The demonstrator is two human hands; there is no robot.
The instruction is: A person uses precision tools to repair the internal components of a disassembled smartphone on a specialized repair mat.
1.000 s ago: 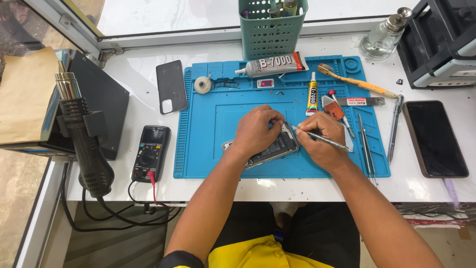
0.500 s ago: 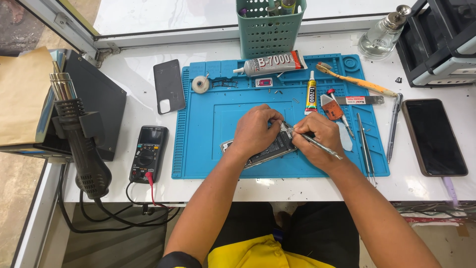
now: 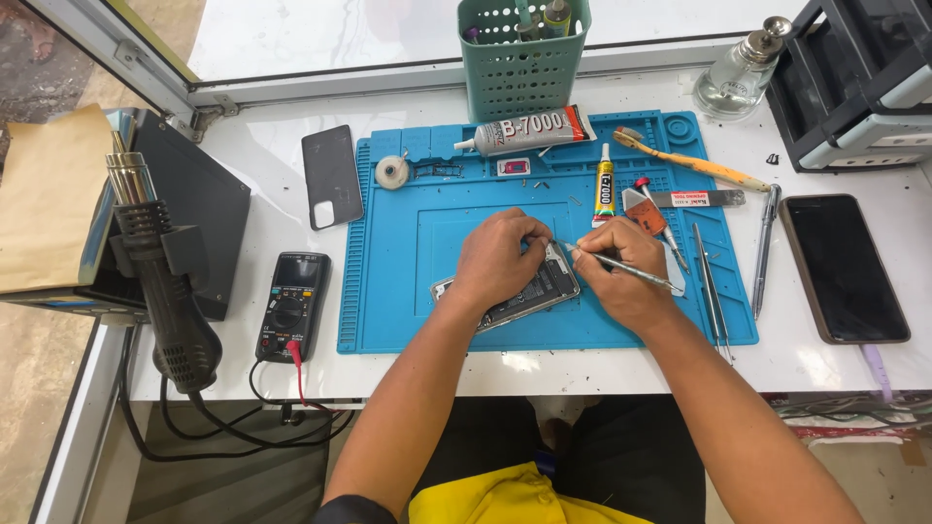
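An opened phone lies on a blue work mat, its insides showing. My left hand presses down on the phone's upper part and holds it still. My right hand grips a thin metal tool like a pen, with the tip at the phone's top right edge. The two hands nearly touch over the phone. Most of the phone's top half is hidden under my left hand.
On the mat lie two glue tubes, a toothbrush, tweezers and a tape roll. A multimeter, a hot-air gun and a dark back cover lie left. A second phone is right, a green basket behind.
My right hand has shifted slightly with the tool tip staying at the phone's top edge. My left hand stays on the phone.
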